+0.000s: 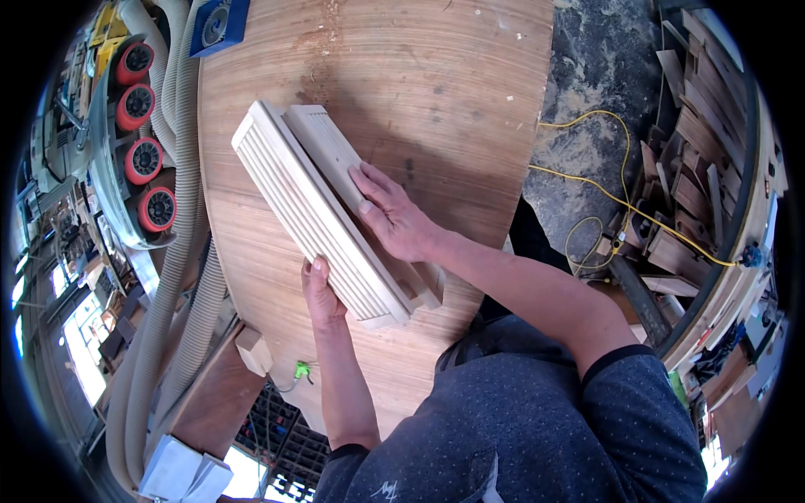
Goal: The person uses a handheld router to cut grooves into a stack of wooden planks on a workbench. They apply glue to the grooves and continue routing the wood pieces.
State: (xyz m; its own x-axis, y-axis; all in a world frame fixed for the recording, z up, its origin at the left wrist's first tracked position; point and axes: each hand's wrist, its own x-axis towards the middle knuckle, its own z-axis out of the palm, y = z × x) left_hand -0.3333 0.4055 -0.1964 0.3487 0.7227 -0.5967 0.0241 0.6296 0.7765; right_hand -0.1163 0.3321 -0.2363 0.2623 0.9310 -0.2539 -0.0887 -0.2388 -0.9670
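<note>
A pale wooden piece (293,214) with lengthwise ribs lies diagonally over the plywood table (444,75), tilted beside a second pale board (327,142) on its right. My left hand (323,289) grips the lower left edge of the ribbed piece, thumb on its side. My right hand (394,214) holds the second board from above, thumb and fingers curved over it; its lower part is partly hidden by that hand.
A blue fan-like device (214,25), red-wheeled machine (138,168) and ribbed hoses (189,168) are at left, with a small wooden block (251,348) and green-tipped tool (302,369) nearby. Wood offcuts (696,168) and yellow cables (625,151) lie at right.
</note>
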